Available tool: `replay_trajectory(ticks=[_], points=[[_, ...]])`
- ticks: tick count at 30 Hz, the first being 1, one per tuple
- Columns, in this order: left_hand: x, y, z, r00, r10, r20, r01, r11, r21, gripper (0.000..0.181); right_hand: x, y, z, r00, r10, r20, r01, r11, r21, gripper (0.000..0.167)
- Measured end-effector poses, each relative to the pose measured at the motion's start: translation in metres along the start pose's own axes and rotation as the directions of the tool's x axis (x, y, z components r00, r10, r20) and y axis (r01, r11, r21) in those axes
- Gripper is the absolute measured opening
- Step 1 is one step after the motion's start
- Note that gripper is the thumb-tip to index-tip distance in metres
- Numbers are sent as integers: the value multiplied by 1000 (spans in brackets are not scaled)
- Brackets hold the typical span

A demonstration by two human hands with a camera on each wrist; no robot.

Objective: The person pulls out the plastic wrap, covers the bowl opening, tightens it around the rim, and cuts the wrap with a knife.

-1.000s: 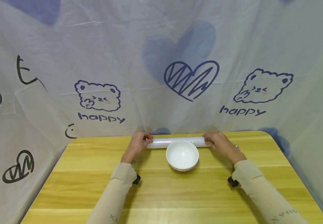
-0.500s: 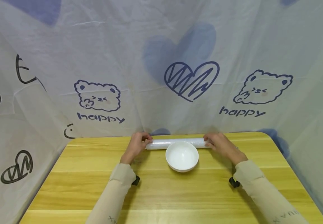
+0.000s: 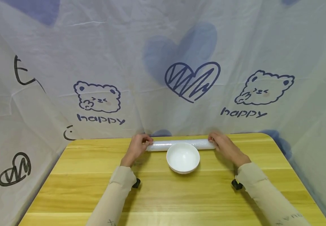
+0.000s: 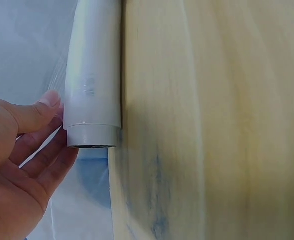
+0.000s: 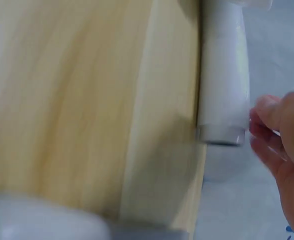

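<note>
A roll of clear plastic film (image 3: pixel 163 144) lies crosswise near the far edge of the table. My left hand (image 3: pixel 136 147) is at its left end; in the left wrist view the thumb and index finger (image 4: pixel 49 100) pinch thin film beside the roll (image 4: pixel 94 75). At the right end, my right hand (image 3: pixel 226 147) has thumb and index fingertips together against the film's edge, seen also beside the roll (image 5: pixel 224 75) in the right wrist view. A white bowl (image 3: pixel 183 158) stands upright just in front of the roll, between both hands, and hides part of it.
The wooden table (image 3: pixel 163 197) reaches back to a pale cloth (image 3: pixel 151 103) printed with hearts and bears, which also hangs at both sides. A blurred white shape (image 5: pixel 42 220) fills the lower left of the right wrist view.
My right hand has shifted slightly right along the roll, its fingertips closer together at the end. The left hand and the bowl hold nearly the same places.
</note>
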State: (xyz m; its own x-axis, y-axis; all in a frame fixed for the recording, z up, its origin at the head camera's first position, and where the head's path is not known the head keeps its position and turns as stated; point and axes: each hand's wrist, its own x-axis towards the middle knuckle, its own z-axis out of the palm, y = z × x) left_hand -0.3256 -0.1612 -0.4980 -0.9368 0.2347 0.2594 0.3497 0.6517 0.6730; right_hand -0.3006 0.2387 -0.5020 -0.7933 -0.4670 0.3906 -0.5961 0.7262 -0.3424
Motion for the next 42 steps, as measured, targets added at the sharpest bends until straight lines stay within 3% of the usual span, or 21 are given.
replay_trajectory(ticks=[8, 13, 19, 26, 35, 42], points=[[0, 0, 1, 999, -28, -16, 28, 1000, -2, 6, -5, 10, -1, 994, 105, 36, -107, 993, 58, 15], [-1, -1, 3, 1000, -4, -23, 5, 1000, 3, 6, -4, 10, -5, 989, 139, 45, -142, 987, 71, 14], [-2, 0, 4, 999, -21, -33, 21, 1000, 6, 9, -2, 7, -7, 989, 136, 54, -139, 988, 60, 11], [-3, 1, 5, 999, -17, -43, 18, 1000, 16, 7, -4, 3, -2, 997, 42, 63, -37, 997, -75, 11], [0, 2, 3, 999, -6, -38, 5, 1000, -28, 7, -1, 5, 3, 996, 74, -49, -74, 997, -1, 10], [2, 6, 1, 998, -31, -47, 25, 994, -108, 9, 9, 4, 4, 970, 168, -175, -147, 981, 127, 7]])
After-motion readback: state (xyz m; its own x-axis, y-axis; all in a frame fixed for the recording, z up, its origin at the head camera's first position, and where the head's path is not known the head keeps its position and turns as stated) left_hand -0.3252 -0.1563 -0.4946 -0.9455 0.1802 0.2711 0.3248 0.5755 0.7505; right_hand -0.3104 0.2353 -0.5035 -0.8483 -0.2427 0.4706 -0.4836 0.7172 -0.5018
